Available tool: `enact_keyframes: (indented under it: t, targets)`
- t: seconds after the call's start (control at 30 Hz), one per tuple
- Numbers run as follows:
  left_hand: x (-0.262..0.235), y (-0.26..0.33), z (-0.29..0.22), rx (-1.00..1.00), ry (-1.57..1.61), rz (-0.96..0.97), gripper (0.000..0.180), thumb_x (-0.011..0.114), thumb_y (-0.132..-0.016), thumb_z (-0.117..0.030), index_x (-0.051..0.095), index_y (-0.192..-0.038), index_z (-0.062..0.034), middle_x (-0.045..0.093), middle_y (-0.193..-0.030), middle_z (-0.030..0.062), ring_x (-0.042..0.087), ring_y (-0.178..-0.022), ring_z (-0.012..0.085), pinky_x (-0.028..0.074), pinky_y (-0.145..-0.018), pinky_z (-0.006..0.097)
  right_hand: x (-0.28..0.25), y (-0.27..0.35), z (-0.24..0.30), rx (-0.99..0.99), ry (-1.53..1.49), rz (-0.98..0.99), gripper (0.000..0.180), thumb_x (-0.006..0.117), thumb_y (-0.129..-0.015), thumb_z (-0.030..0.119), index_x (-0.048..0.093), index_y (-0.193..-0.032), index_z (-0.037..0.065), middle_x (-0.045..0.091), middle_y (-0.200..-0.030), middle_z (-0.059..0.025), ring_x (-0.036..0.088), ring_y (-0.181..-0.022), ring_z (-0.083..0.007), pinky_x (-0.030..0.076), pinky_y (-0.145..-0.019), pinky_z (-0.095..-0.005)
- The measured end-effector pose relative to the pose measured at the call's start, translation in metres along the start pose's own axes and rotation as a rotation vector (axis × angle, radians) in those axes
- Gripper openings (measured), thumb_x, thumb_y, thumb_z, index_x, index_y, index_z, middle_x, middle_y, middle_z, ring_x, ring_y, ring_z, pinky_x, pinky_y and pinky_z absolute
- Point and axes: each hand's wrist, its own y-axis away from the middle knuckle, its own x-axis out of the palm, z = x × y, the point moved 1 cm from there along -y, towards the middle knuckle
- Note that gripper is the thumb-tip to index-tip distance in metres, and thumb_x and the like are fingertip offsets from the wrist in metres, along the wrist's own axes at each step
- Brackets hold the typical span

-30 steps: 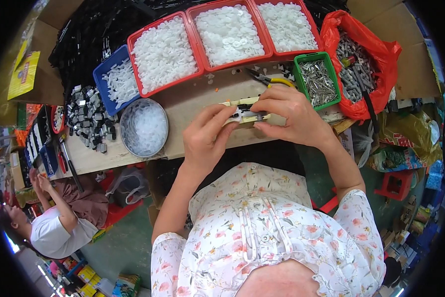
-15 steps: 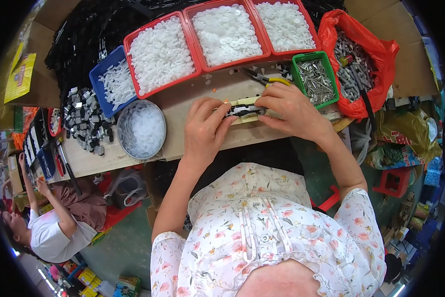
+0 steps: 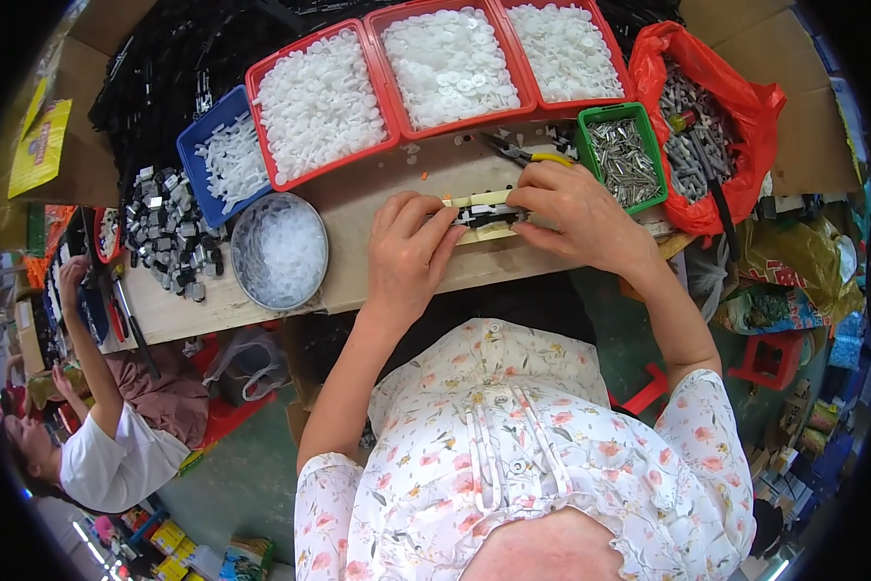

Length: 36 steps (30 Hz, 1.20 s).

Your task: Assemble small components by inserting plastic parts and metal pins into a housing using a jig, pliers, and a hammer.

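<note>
Over the near edge of the bench lies a small narrow black-and-silver assembly (image 3: pixel 479 215) between cream-coloured strips (image 3: pixel 484 198). My left hand (image 3: pixel 406 254) is closed on its left end, thumb and fingertips pinching. The right end sits between the thumb and fingers of my right hand (image 3: pixel 579 218), which is closed too. My fingers hide both ends, and the small parts in between are too fine to make out. Just beyond my right hand are pliers with yellow handles (image 3: pixel 549 158) and a green bin (image 3: pixel 624 155) of metal pins.
Three red bins (image 3: pixel 392 126) of white plastic pieces line the back. To the left stand a blue bin (image 3: pixel 198 184), a metal bowl (image 3: pixel 321 261) of clear pieces and a pile of silver-black parts (image 3: pixel 174 232). A red bag (image 3: pixel 765 107) lies right. A co-worker (image 3: pixel 116 455) sits left.
My hands stay on the assembly with only slight finger shifts; the cream strip beyond it shows more. At the left, the co-worker's arm has reached up toward the bench.
</note>
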Motion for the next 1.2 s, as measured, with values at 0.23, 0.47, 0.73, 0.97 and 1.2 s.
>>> enact_keyframes:
  t: [0.23, 0.47, 0.73, 0.97, 1.2]
  targets:
    - [-0.001, -0.003, -0.003, -0.011, -0.018, 0.030, 0.023, 0.078, -0.077, -0.009, 0.070, -0.097, -0.0026, 0.065, -0.097, 0.0085, 0.060, -0.098, 0.0301, 0.046, -0.086, 0.043, 0.009, -0.002, 0.001, -0.049, 0.030, 0.007, 0.029, 0.076, -0.077, 0.013, 0.065, -0.102, 0.004, 0.058, -0.097, -0.0097, 0.060, -0.096, -0.0294, 0.046, -0.083, -0.0415]
    - [0.009, -0.008, -0.006, 0.044, -0.046, -0.015, 0.020, 0.078, -0.077, -0.010, 0.071, -0.095, -0.0059, 0.064, -0.095, 0.0076, 0.059, -0.101, 0.0301, 0.045, -0.088, 0.046, 0.020, 0.002, 0.004, -0.040, 0.038, -0.115, 0.028, 0.077, -0.078, 0.013, 0.067, -0.103, 0.005, 0.058, -0.098, -0.0095, 0.058, -0.098, -0.0293, 0.046, -0.085, -0.0412]
    - [0.016, -0.009, -0.004, 0.095, -0.058, -0.032, 0.019, 0.077, -0.075, -0.008, 0.072, -0.094, -0.0073, 0.064, -0.092, 0.0055, 0.058, -0.102, 0.0286, 0.044, -0.089, 0.044, 0.030, 0.012, -0.005, 0.039, -0.099, -0.251, 0.026, 0.078, -0.079, 0.013, 0.073, -0.103, 0.006, 0.060, -0.098, -0.0093, 0.060, -0.093, -0.0270, 0.046, -0.082, -0.0395]
    - [0.017, -0.007, -0.004, 0.116, -0.065, -0.031, 0.021, 0.078, -0.075, -0.009, 0.073, -0.095, -0.0073, 0.065, -0.093, 0.0051, 0.059, -0.101, 0.0278, 0.044, -0.085, 0.043, 0.043, 0.021, -0.007, 0.073, -0.166, -0.391, 0.026, 0.079, -0.078, 0.009, 0.074, -0.103, 0.005, 0.061, -0.099, -0.0093, 0.061, -0.093, -0.0264, 0.049, -0.079, -0.0372]
    - [0.014, -0.009, -0.008, 0.078, -0.062, -0.006, 0.018, 0.078, -0.076, -0.007, 0.074, -0.094, -0.0066, 0.066, -0.092, 0.0065, 0.060, -0.097, 0.0298, 0.046, -0.085, 0.043, 0.001, 0.003, -0.029, 0.044, -0.149, -0.352, 0.024, 0.076, -0.083, 0.012, 0.072, -0.106, 0.004, 0.064, -0.102, -0.0126, 0.065, -0.092, -0.0285, 0.052, -0.078, -0.0372]
